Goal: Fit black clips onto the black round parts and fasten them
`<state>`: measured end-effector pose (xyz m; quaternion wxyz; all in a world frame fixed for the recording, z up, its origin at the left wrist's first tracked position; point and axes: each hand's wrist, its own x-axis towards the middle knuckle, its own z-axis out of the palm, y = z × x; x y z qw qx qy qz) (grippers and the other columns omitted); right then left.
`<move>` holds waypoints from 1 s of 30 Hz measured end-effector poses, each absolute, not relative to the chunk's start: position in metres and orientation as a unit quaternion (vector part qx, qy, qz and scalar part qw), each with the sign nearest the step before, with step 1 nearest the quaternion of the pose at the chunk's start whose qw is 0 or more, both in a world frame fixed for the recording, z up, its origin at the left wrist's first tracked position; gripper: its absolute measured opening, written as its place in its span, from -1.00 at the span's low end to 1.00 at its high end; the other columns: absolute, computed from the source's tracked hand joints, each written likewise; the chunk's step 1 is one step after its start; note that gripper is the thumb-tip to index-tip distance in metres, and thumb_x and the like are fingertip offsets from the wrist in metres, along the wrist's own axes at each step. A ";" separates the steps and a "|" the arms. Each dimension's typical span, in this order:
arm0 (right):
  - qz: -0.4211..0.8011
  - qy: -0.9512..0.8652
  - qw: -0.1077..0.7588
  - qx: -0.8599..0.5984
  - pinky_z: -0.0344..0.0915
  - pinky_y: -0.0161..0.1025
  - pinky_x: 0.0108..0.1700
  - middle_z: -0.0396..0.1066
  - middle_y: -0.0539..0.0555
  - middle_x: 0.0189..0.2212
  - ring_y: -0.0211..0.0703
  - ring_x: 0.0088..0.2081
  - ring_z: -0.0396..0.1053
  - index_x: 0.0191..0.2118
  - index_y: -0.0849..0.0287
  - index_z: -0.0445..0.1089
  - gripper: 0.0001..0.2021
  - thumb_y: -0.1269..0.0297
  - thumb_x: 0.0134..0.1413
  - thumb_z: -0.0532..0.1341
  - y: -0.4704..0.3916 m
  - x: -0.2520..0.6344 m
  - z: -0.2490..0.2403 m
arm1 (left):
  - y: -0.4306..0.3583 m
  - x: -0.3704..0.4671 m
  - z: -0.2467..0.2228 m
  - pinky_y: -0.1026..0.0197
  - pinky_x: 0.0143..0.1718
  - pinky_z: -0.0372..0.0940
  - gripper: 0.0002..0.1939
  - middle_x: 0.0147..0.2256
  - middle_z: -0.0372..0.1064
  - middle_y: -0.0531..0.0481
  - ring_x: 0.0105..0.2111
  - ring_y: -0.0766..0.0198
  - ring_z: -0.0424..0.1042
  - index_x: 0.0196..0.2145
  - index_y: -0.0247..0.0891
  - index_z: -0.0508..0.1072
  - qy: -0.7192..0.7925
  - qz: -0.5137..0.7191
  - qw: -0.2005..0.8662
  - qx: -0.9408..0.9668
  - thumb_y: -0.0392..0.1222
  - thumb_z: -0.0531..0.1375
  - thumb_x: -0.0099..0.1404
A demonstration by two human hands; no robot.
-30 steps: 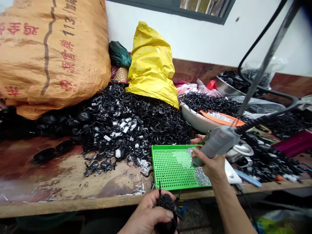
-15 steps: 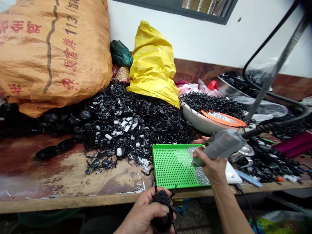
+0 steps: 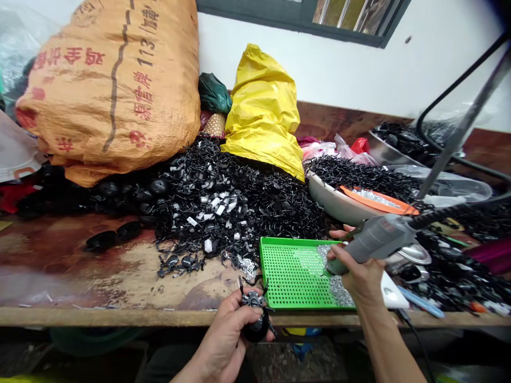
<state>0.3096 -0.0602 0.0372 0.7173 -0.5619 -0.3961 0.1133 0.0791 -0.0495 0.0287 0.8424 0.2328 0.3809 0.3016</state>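
My left hand [image 3: 229, 332] grips a black plastic spider-like toy [image 3: 255, 319] with thin legs, just in front of the table's edge. Its thumb presses on the shiny body. My right hand [image 3: 359, 276] is wrapped round a grey electric screwdriver [image 3: 371, 242], whose cable runs off to the upper right. The screwdriver's tip points down left over a green perforated tray [image 3: 279, 303]; the bit itself is too small to make out. Small silvery screws [image 3: 340, 290] lie in the tray's right part, under and beside the screwdriver.
A heap of black plastic parts [image 3: 279, 202] covers the table's middle, white pieces among them. Behind stand an orange sack [image 3: 159, 106] and a yellow bag [image 3: 263, 101]. Right of these, a white basin [image 3: 327, 197] holds black parts and an orange dish [image 3: 379, 202]. A metal pole [image 3: 459, 133] slants at right.
The view has swung left, so the scene sits further right. My left hand has raised the toy closer to the table edge and turned it. My right hand keeps the screwdriver over the tray.
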 end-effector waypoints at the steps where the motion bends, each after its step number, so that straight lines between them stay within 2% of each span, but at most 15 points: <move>1: 0.115 -0.399 0.717 -0.559 0.23 -0.24 -0.54 0.37 0.01 -0.39 -0.29 -0.61 0.25 -0.20 0.10 0.24 -0.63 0.39 -0.26 0.24 -0.060 0.310 0.038 | -0.049 0.079 0.029 0.23 -0.49 0.22 -0.74 -0.53 0.26 0.07 -0.53 0.31 0.33 -0.33 -0.29 0.25 0.384 0.303 0.841 0.232 -0.43 0.07 -0.05; 5: 0.116 -0.404 0.733 -0.534 0.21 -0.24 -0.52 0.35 0.00 -0.39 -0.31 -0.61 0.24 -0.18 0.11 0.23 -0.61 0.42 -0.26 0.23 -0.062 0.305 0.051 | -0.050 0.079 0.028 0.24 -0.49 0.23 -0.73 -0.53 0.27 0.08 -0.56 0.34 0.31 -0.34 -0.29 0.27 0.391 0.306 0.838 0.227 -0.43 0.10 -0.08; 9: 0.174 -0.413 0.755 -0.478 0.19 -0.24 -0.52 0.30 0.01 -0.33 -0.34 -0.61 0.22 -0.16 0.05 0.21 -0.62 0.42 -0.21 0.18 -0.069 0.280 0.070 | -0.051 0.080 0.024 0.25 -0.51 0.23 -0.74 -0.53 0.26 0.08 -0.56 0.35 0.29 -0.35 -0.29 0.28 0.381 0.304 0.841 0.236 -0.42 0.11 -0.08; 16: 0.295 -0.430 0.762 -0.384 0.17 -0.26 -0.59 0.21 0.03 -0.27 -0.37 -0.63 0.13 -0.12 -0.02 0.15 -0.64 0.29 -0.15 0.10 -0.075 0.224 0.083 | -0.050 0.080 0.025 0.24 -0.50 0.23 -0.75 -0.52 0.24 0.08 -0.52 0.33 0.28 -0.35 -0.28 0.25 0.374 0.308 0.840 0.243 -0.42 0.09 -0.06; 30: 0.326 -0.449 0.743 -0.374 0.16 -0.26 -0.59 0.22 -0.01 -0.31 -0.36 -0.63 0.15 -0.13 -0.05 0.13 -0.64 0.26 -0.15 0.12 -0.070 0.203 0.077 | -0.052 0.080 0.025 0.28 -0.54 0.22 -0.79 -0.55 0.21 0.08 -0.50 0.33 0.23 -0.42 -0.28 0.31 0.361 0.308 0.841 0.260 -0.41 0.11 -0.11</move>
